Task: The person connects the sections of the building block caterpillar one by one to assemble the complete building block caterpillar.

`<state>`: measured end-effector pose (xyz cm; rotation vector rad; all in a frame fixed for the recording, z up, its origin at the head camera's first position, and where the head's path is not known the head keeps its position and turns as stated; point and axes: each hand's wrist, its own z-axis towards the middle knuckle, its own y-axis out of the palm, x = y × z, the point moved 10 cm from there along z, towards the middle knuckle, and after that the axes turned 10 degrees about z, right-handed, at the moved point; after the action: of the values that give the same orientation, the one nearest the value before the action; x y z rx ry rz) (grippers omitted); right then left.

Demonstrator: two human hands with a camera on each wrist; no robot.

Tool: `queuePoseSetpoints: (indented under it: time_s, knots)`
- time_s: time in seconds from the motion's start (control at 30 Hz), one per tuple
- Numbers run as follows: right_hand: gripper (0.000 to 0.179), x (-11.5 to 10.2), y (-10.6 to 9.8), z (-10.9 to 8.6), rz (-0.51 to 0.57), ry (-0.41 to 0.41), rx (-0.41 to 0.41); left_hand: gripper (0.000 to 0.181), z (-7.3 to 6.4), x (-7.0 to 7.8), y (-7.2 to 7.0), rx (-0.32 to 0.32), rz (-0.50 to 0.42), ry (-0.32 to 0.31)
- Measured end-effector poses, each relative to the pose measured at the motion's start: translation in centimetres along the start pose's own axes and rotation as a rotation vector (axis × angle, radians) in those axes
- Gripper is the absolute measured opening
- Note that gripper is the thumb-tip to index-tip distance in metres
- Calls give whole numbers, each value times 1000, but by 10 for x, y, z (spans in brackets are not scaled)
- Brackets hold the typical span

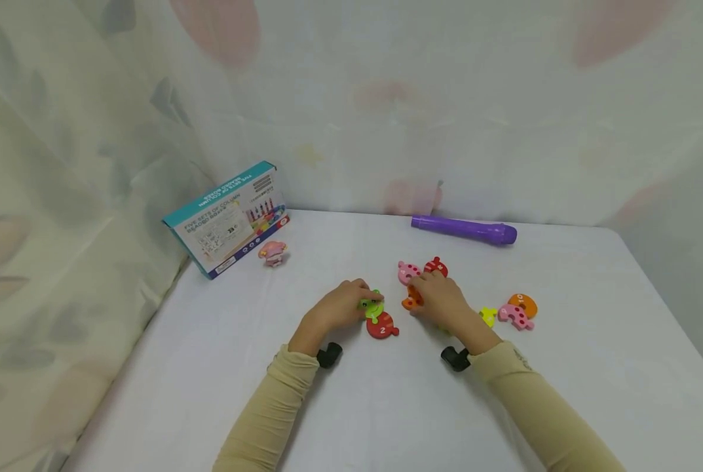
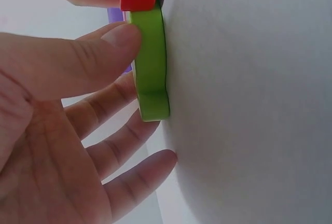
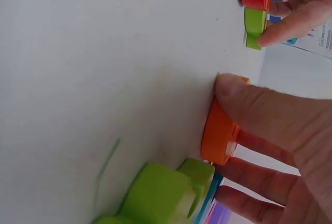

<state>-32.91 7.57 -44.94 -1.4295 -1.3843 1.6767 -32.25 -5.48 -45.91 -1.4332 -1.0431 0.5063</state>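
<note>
Beige sleeves (image 1: 263,413) foremost; left hand (image 1: 341,305) pinches green frog piece (image 1: 373,311); right hand (image 1: 443,298) pinches orange piece (image 1: 410,302) right of frog, short of tabletop's (image 1: 351,419) far edge.

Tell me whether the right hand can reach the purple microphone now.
Likely yes, if the right hand releases the orange piece: only bare white tabletop shows between that hand and the thick end of the purple microphone.

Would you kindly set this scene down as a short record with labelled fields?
Left hand: pinches green frog piece
Beside frog piece: red piece numbered 2, touching it
Right hand: pinches orange piece
Right of right hand: pink spotted piece, yellow piece
Far left: box, small pink figure nearby
Far edge: purple microphone
Surface: white table
</note>
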Motion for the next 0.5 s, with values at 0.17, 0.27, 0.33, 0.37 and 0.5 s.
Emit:
queuePoseSetpoints:
  time_s: [0.17, 0.27, 0.33, 0.37, 0.5]
  knots:
    - [54, 0, -1, -3, 5, -9, 30, 39, 0, -1, 2, -7, -6, -2]
    - [50, -2, -2, -6, 18, -12, 62, 40, 1, -1, 2, -8, -3, -5]
    - [51, -4, -2, -8, 29, -12, 78, 41, 1, -1, 2, -9, -3, -7]
    - [51, -6, -3, -10, 32, -16, 86, 41, 0, 0, 2, -10, -5, -9]
    - [52, -16, -4, -19, 37, -43, 105, 41, 0, 0, 1, -13, -10, -16]
